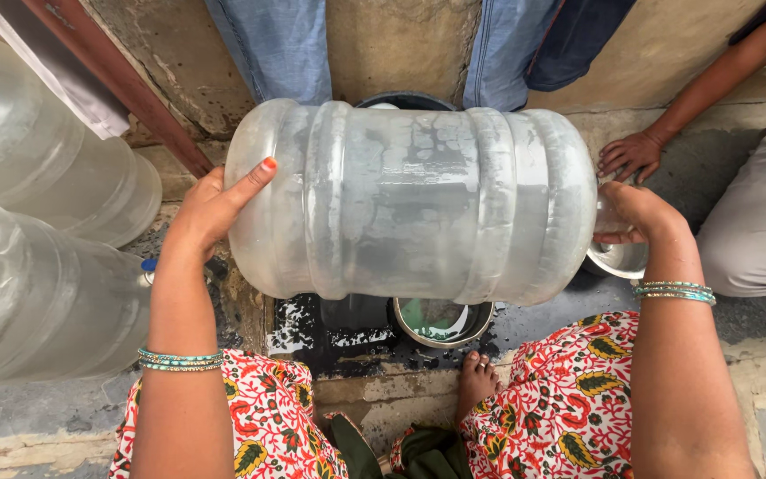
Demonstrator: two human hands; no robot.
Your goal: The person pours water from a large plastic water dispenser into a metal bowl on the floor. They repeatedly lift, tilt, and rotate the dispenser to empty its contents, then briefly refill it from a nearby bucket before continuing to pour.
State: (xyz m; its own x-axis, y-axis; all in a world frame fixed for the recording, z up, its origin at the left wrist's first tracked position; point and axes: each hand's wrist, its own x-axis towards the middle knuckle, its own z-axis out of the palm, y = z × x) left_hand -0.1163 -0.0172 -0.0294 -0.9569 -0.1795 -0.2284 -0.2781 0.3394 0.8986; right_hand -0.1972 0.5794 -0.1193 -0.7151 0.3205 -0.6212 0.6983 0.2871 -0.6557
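Both hands grip big water jug (411, 202), held sideways above wet floor (312, 333). Left hand (210, 208) flat against jug base, fingers spread, orange nail polish. Right hand (636, 213) closed round neck end. Jug: clear plastic, ribbed rings, cloudy, scuffed. Below it, steel bowl (441, 321) holding water. More empty jugs (37, 222) lie at left. Another person's hand (631, 155) rests on floor near right.
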